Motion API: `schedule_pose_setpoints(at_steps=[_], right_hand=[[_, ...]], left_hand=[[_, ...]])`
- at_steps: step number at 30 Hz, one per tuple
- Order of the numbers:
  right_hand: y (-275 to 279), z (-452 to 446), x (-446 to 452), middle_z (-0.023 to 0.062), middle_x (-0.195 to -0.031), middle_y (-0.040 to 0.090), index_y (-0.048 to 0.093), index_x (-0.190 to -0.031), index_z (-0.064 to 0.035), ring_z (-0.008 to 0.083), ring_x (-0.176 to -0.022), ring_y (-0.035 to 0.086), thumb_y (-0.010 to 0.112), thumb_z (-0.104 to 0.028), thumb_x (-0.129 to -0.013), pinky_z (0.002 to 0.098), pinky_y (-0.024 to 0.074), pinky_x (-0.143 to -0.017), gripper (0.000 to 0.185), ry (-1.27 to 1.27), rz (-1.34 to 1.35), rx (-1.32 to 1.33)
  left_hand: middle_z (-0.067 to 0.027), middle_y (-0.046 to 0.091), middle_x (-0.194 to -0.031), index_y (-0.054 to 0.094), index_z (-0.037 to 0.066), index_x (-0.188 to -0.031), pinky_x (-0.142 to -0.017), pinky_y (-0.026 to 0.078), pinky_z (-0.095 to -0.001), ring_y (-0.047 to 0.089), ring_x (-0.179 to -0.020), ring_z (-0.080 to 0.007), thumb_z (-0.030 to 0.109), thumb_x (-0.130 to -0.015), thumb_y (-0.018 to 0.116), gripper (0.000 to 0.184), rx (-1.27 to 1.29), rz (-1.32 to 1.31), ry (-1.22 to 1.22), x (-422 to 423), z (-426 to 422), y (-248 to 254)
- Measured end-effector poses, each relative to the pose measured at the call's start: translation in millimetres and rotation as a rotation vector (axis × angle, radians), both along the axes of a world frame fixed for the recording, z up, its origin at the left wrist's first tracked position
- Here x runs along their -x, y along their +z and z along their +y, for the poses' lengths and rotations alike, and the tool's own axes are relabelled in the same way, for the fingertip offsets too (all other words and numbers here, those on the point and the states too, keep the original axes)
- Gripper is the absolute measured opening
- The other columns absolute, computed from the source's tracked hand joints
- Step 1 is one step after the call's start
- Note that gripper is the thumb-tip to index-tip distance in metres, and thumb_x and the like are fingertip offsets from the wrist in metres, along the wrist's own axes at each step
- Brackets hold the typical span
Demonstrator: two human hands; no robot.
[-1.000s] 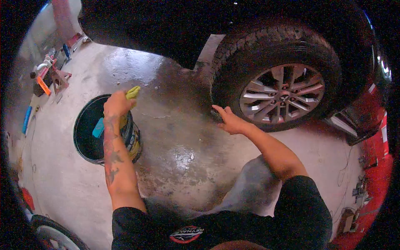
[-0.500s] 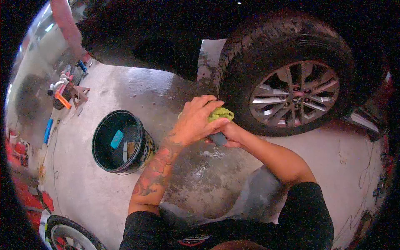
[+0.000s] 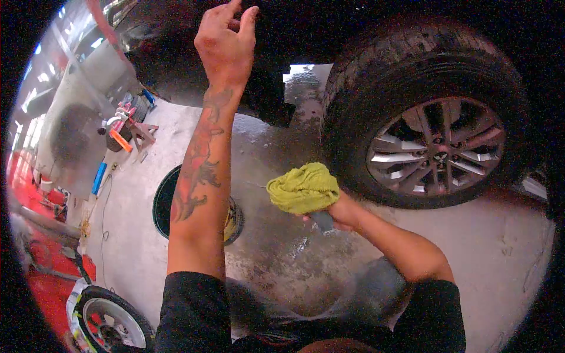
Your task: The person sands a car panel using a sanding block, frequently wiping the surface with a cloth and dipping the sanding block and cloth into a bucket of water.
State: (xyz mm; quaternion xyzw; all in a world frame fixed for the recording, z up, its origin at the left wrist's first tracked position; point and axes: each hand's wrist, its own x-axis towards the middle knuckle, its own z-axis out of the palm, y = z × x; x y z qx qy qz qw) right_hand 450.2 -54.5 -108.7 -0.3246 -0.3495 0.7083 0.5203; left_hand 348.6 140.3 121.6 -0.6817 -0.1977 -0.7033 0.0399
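Observation:
My left hand [image 3: 226, 35] is raised at the top of the head view, against the dark vehicle body [image 3: 170, 47]. Its thumb and fingers are apart with nothing seen in them; whether they touch the body I cannot tell. A bunched yellow-green cloth [image 3: 303, 188] rests in my right hand [image 3: 343, 213], whose fingers are mostly hidden beneath it. Below the cloth a dark grey piece [image 3: 321, 222] sticks out of the same hand; its kind is unclear. To the right stands a tyre [image 3: 347, 117] on a silver spoked wheel rim [image 3: 438, 150].
A black bucket [image 3: 165, 206] stands on the wet concrete floor, partly covered by my left forearm. Farther left are a jack stand [image 3: 141, 132], an orange-handled tool [image 3: 120, 140] and a blue object [image 3: 99, 178]. Another wheel [image 3: 112, 323] lies at the lower left.
My left hand has left the cloth and moved up and left to the vehicle body. The cloth stays in my right hand, now fully exposed. The view has shifted slightly.

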Motion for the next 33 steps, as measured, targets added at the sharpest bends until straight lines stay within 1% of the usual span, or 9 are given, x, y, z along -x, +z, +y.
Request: schedule_pose_setpoints(at_steps=[3, 6, 7, 14, 15, 17, 27, 29, 33], right_hand=[[-7, -4, -3, 0.0079, -0.113, 0.066, 0.056, -0.127, -0.0055, 0.0172, -0.091, 0.065, 0.056, -0.02, -0.097, 0.0306, 0.0557, -0.073, 0.033, -0.028, -0.106, -0.042], [-16, -4, -6, 0.0072, -0.114, 0.066, 0.056, -0.127, -0.0057, 0.0172, -0.091, 0.065, 0.057, -0.017, -0.097, 0.0305, 0.0545, -0.074, 0.032, -0.033, -0.096, -0.007], [-21, -3, -7, 0.0072, -0.114, 0.066, 0.056, -0.127, -0.0058, 0.0172, -0.09, 0.065, 0.057, -0.015, -0.097, 0.0307, 0.0542, -0.075, 0.032, -0.031, -0.156, -0.065], [-24, 0, -5, 0.0071, -0.109, 0.067, 0.056, -0.126, -0.0055, 0.0164, -0.089, 0.065, 0.06, -0.012, -0.094, 0.0311, 0.0539, -0.075, 0.032, -0.042, -0.053, -0.033], [-26, 0, -5, 0.0071, -0.109, 0.067, 0.056, -0.126, -0.0055, 0.0164, -0.089, 0.065, 0.06, -0.012, -0.094, 0.0311, 0.0539, -0.075, 0.032, -0.04, -0.046, -0.032], [-27, 1, -4, 0.007, -0.11, 0.066, 0.056, -0.126, -0.0055, 0.0161, -0.089, 0.064, 0.06, -0.013, -0.095, 0.0312, 0.0539, -0.075, 0.032, -0.021, -0.019, 0.005], [-21, 2, -2, 0.0052, -0.115, 0.065, 0.055, -0.129, -0.0069, 0.0147, -0.097, 0.063, 0.06, -0.016, -0.096, 0.0316, 0.0535, -0.082, 0.035, 0.03, -0.171, -0.085], [-24, 2, -4, 0.0042, -0.126, 0.062, 0.053, -0.133, -0.0081, 0.0171, -0.114, 0.058, 0.059, -0.009, -0.093, 0.0337, 0.0473, -0.097, 0.04, 0.041, -0.208, -0.069], [-23, 1, -3, 0.0045, -0.128, 0.061, 0.054, -0.133, -0.0086, 0.0177, -0.117, 0.056, 0.059, -0.009, -0.094, 0.0347, 0.0448, -0.101, 0.039, -0.005, -0.159, -0.122]], left_hand=[[-0.0141, 0.067, -0.088, 0.07, -0.001, -0.103, -0.068, 0.051, -0.0288, 0.066, -0.076, -0.0195, 0.004, -0.082, 0.073, 0.023, -0.127, -0.038, 0.089, -7, 8, 2], [-0.0138, 0.068, -0.082, 0.071, -0.002, -0.094, -0.066, 0.051, -0.0301, 0.066, -0.071, -0.0197, 0.006, -0.082, 0.071, 0.014, -0.062, -0.078, 0.003, -5, 15, 6], [-0.0101, 0.073, -0.094, 0.074, 0.006, -0.099, -0.078, 0.053, -0.0306, 0.07, -0.084, -0.0198, 0.024, -0.083, 0.075, 0.024, -0.101, 0.028, 0.169, 3, 28, 13], [-0.0077, 0.074, -0.086, 0.073, 0.005, -0.095, -0.072, 0.053, -0.032, 0.07, -0.075, -0.0208, 0.03, -0.082, 0.075, 0.028, -0.076, 0.17, 0.408, 9, 29, 24], [-0.0077, 0.074, -0.086, 0.073, 0.005, -0.095, -0.072, 0.053, -0.032, 0.07, -0.075, -0.0208, 0.03, -0.082, 0.075, 0.028, -0.076, 0.177, 0.409, 5, 21, 24], [-0.0134, 0.068, -0.075, 0.068, -0.002, -0.087, -0.065, 0.051, -0.0312, 0.066, -0.067, -0.0195, 0.008, -0.083, 0.068, 0.01, -0.01, 0.085, 0.177, -4, 0, 23], [-0.0115, 0.067, -0.071, 0.065, 0.0, -0.082, -0.062, 0.051, -0.0313, 0.065, -0.064, -0.0179, 0.009, -0.082, 0.067, 0.01, 0.01, 0.085, 0.188, -11, 12, 24], [-0.0107, 0.066, -0.07, 0.065, 0.001, -0.082, -0.061, 0.051, -0.0308, 0.064, -0.063, -0.0171, 0.009, -0.081, 0.066, 0.009, 0.009, 0.09, 0.175, -11, 14, 24], [-0.0102, 0.066, -0.07, 0.064, 0.001, -0.082, -0.062, 0.051, -0.0302, 0.064, -0.063, -0.0167, 0.009, -0.081, 0.066, 0.008, 0.002, 0.082, 0.162, -10, 19, 24]])
